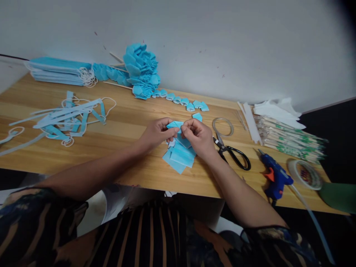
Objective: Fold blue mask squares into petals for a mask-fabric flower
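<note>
Between my two hands is a small folded piece of blue mask fabric (175, 125). My left hand (159, 134) pinches its left side, thumb on top. From the other side, the thumb and fingers of my right hand (198, 136) close on its right part. Just below lie several flat blue fabric pieces (180, 157), partly covered by my hands. One folded blue petal (197, 116) rests just beyond my right hand. Farther back, a curved row of folded petals (177, 99) leads to blue fabric flowers (141, 68) on wooden sticks.
Black-handled scissors (239, 157) and a tape ring (223, 127) lie right of my hands. Further right are a blue glue gun (275, 176), a tape roll (304, 174) and packaged sticks (292, 139). A mask stack (59, 70) and cut strips with loops (73, 116) are at left.
</note>
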The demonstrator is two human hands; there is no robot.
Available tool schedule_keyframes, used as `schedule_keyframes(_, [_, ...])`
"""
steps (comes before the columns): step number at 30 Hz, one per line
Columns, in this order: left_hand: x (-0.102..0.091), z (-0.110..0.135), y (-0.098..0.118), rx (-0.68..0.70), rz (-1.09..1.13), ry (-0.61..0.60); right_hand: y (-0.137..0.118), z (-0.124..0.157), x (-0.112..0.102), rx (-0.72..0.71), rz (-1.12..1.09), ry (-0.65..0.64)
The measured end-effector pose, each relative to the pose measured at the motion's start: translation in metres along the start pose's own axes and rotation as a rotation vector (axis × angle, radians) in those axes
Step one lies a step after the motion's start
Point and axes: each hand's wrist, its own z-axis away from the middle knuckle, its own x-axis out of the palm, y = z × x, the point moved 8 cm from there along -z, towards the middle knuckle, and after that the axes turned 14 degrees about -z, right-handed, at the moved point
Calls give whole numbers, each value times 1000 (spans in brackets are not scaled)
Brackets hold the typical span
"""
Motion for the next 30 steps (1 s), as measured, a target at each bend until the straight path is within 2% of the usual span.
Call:
schedule_keyframes(6, [-1,0,1,-24,-3,9,-2,1,0,9,6,-15])
schedule_keyframes(11, [-2,-1,2,-22,-3,5,-1,1,3,11,-93,-59])
schedule_keyframes(14, [-2,1,2,-23,-31,-11,-2,-1,5,-1,-29,-63])
schedule_keyframes(16, [-6,2,2,-17,-62,3,-12,-4,-2,-48,47,-43])
schedule_keyframes(18, [-10,3,2,-5,-78,30,-33,-6,-22,-135,73,45])
schedule_keyframes(21, [-13,2,1,17,-57,49,-75,3,-70,-294,61,258])
schedule_keyframes(23, [-13,2,2,26,-32,47,-93,16,-101,-342,92,364])
schedule_keyframes(24, [-12,2,2,26,-20,48,-95,23,-112,-330,130,376])
schedule_keyframes(27, [-11,4,5,25,-8,62,-73,39,-133,-180,295,315])
schedule_keyframes(30, [-10,5,7,27,-37,60,-37,56,-136,-35,578,201])
